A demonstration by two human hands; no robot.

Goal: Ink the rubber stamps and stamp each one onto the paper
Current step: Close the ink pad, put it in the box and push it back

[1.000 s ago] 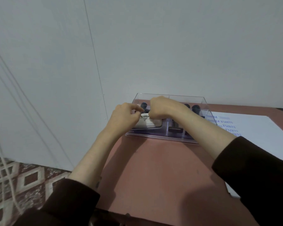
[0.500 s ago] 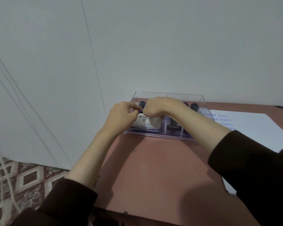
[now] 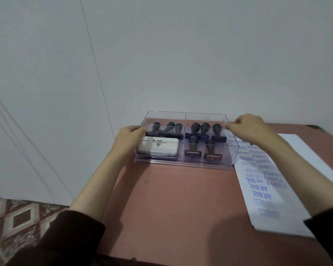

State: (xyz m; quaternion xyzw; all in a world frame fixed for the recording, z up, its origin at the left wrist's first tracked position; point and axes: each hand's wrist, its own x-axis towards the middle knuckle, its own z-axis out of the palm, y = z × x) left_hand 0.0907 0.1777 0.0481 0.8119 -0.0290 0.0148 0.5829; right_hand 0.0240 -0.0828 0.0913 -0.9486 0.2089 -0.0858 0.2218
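A clear plastic box [image 3: 183,164] stands at the table's far edge against the wall. Its front left compartment holds a closed white ink pad [image 3: 157,148]. Several rubber stamps [image 3: 200,129] with dark handles stand in the other compartments. My left hand [image 3: 127,136] grips the box's left end with curled fingers. My right hand [image 3: 248,128], blurred, holds the box's upper right edge. The white paper [image 3: 288,191] lies right of the box and carries blue "AIR MAIL" and "SAMPLE" prints.
The reddish table [image 3: 171,208] meets a plain grey wall [image 3: 181,54] behind the box. Its left edge drops to a patterned floor [image 3: 17,223]. Bare table surface lies between the box and me.
Both hands left the ink pad in the box's middle and moved apart to the box's two ends. The view has shifted left and nearer, so more of the paper shows.
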